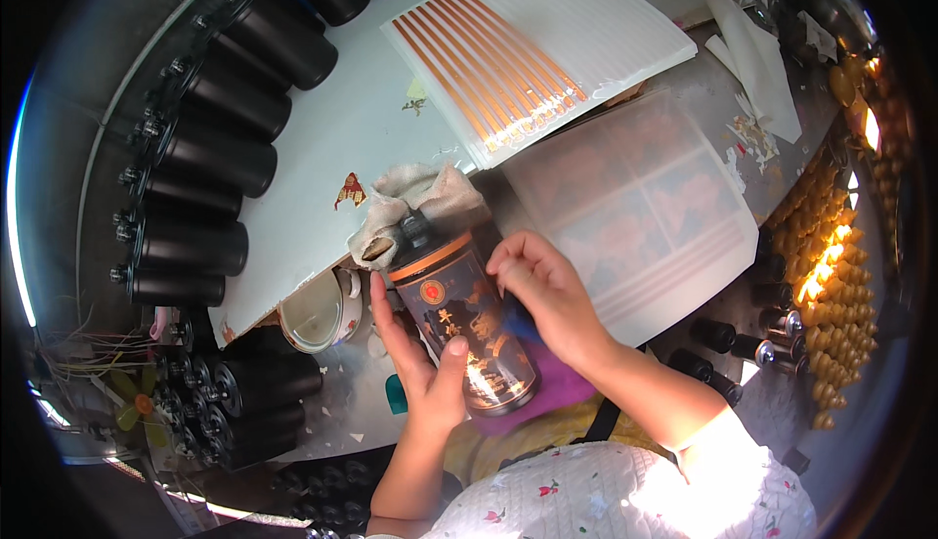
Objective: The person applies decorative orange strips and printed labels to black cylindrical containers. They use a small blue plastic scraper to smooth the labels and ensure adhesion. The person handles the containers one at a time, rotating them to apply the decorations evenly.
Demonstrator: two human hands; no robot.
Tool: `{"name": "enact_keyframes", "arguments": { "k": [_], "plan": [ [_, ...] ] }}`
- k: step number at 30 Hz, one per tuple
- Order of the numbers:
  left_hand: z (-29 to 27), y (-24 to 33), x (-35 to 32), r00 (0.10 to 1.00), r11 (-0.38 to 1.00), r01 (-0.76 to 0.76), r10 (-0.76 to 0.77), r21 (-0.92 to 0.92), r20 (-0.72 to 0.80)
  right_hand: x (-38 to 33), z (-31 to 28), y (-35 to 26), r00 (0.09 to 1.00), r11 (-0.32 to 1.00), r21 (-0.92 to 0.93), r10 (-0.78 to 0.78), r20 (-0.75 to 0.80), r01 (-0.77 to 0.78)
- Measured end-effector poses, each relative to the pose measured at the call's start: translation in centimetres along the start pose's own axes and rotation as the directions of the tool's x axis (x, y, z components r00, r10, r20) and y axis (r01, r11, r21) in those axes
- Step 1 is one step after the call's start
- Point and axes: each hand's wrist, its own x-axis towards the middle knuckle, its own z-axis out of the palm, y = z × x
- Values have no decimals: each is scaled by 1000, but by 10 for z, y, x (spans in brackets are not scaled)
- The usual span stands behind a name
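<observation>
Two hands held a dark labelled bottle point(464, 329) over the counter point(342, 138), just below the picture's centre.

The left hand point(420, 363) cupped the bottle from seven o'clock, its fingers curled partly round the body with the thumb laid across the front. The right hand point(547, 295) pressed on the bottle's shoulder from three o'clock, fingers bent and closed against the label. The bottle's neck was half buried in a grey rag point(415, 207) at twelve o'clock, so its cap was hard to make out. A purple cloth point(552, 388) under the bottle was mostly hidden. One sheet of orange strip decals point(537, 50) lay at one o'clock, and one pale printed sheet point(645, 207) at three. About seven black bottles point(210, 158) lay in a row at nine to eleven o'clock; more at seven o'clock were too dark to count.
</observation>
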Motion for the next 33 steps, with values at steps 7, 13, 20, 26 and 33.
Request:
{"name": "enact_keyframes", "arguments": {
  "k": [7,13,20,26,33],
  "plan": [
    [13,52,20,917,481,-396,252,782,310,-19,3,-4,983,901,-394,-180,40,181],
    [29,80,51,822,199,-569,172,798,543,-28,-1,3,988,944,-290,-147,56,157],
    [15,52,49,891,471,-450,292,759,347,-37,-6,-14,983,812,-555,-136,124,182],
    [-7,24,14,936,602,-278,347,748,68,-39,-9,-12,982,808,-558,-139,132,189],
    [19,65,51,817,270,-576,194,771,543,-40,-12,-5,973,805,-547,-181,142,229]
  ]
}}
